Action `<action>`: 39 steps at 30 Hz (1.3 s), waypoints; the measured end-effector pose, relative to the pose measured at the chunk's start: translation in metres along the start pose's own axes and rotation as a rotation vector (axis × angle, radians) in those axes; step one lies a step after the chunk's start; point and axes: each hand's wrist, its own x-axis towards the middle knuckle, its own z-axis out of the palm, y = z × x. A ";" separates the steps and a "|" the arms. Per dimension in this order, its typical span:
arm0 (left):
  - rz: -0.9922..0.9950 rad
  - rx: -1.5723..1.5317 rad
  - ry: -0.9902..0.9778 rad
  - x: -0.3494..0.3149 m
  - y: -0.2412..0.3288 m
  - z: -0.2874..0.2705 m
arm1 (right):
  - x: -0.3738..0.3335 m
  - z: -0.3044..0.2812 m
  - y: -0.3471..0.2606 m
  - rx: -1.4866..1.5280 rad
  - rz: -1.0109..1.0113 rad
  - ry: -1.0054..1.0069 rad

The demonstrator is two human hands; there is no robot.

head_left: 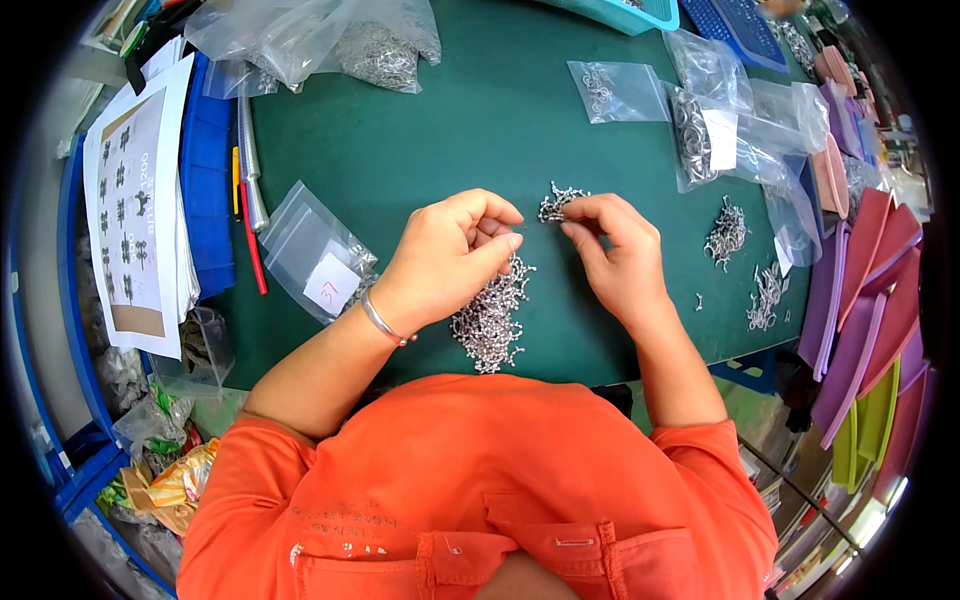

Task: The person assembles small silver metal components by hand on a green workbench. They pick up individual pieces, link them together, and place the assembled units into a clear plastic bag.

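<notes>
A heap of small silver metal pieces point(490, 325) lies on the green table top in front of me. My left hand point(445, 250), with a silver bangle at its wrist, hovers over the heap's far end. Its fingers are curled and the thumb comes close to the index finger; whatever they pinch is too small to make out. Just right of it, my right hand point(620, 250) is closed, thumb and index fingertips close together, at the edge of a smaller cluster of silver pieces point(556, 200). Whether a piece is between those fingertips is too small to tell.
At left are a clear bag with a paper label point(325, 262), a red pen point(252, 240) and a blue tray point(210, 215). More small piles point(727, 233) point(766, 297) lie right. Clear bags of metal rings point(692, 135) and a teal basket point(630, 14) stand farther off.
</notes>
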 end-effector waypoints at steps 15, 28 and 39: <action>0.107 -0.358 0.035 -0.018 -0.017 0.001 | 0.003 0.010 0.012 -0.310 -0.144 0.002; 0.226 -0.455 0.001 -0.023 -0.019 -0.001 | -0.005 0.011 0.013 -0.269 -0.115 0.077; 0.150 -0.304 -0.051 -0.031 -0.020 -0.006 | -0.009 0.005 -0.027 0.355 0.106 -0.103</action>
